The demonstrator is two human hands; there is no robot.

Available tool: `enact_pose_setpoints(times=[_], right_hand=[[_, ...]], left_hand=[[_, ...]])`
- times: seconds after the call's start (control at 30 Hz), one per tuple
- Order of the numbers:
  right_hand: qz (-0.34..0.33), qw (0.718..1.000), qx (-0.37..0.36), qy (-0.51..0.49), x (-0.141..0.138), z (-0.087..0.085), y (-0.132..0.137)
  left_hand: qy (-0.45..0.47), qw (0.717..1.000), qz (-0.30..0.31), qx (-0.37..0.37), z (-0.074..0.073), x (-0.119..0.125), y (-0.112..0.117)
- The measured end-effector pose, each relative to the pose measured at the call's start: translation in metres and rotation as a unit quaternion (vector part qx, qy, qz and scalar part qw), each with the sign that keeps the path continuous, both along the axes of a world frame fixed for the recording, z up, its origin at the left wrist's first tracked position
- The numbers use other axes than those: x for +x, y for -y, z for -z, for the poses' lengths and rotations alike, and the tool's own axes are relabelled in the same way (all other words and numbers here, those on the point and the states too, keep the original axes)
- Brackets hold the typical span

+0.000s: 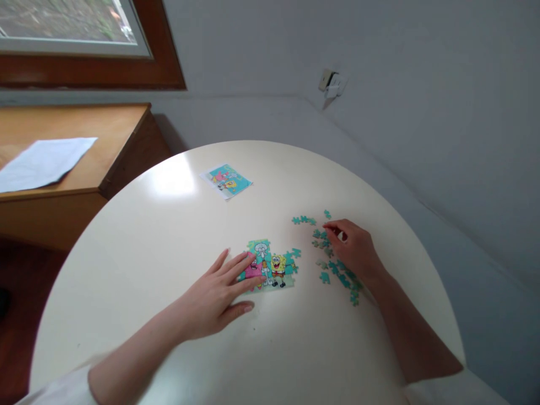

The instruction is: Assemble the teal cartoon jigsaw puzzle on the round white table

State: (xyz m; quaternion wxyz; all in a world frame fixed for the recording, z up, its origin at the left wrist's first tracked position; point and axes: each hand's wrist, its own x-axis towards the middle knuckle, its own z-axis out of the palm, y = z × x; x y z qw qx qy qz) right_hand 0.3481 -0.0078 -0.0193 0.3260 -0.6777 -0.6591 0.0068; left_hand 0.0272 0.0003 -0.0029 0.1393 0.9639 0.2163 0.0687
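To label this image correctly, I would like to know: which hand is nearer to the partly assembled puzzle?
Left. The left hand partly covers the left side of the partly assembled puzzle; the right hand is apart from it, farther right, at the loose pieces.

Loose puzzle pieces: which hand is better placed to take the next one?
Probably the right hand: it is beside the loose pieces, while the left hand is spread over the left part of the joined section.
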Motion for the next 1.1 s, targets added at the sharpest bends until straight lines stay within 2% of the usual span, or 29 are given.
enact_pose_setpoints(times=[0.23,0.5,0.87,1.1], right_hand=[[0.018,0.999,-0.031,-0.023,0.011,0.015,-0.006],[-0.004,0.999,-0.045,-0.018,0.004,0.011,-0.004],[0.014,0.998,-0.067,0.004,0.001,0.013,-0.005],[-0.007,0.998,-0.065,-0.008,0.000,0.012,-0.006]], left_hand=[[-0.014,1.000,-0.001,0.015,0.003,-0.001,-0.002],[0.012,1.000,-0.003,0.008,0.005,-0.002,-0.003],[0.001,1.000,-0.006,0.000,0.005,-0.002,-0.004],[-0.009,1.000,-0.011,0.001,0.003,0.000,-0.003]])
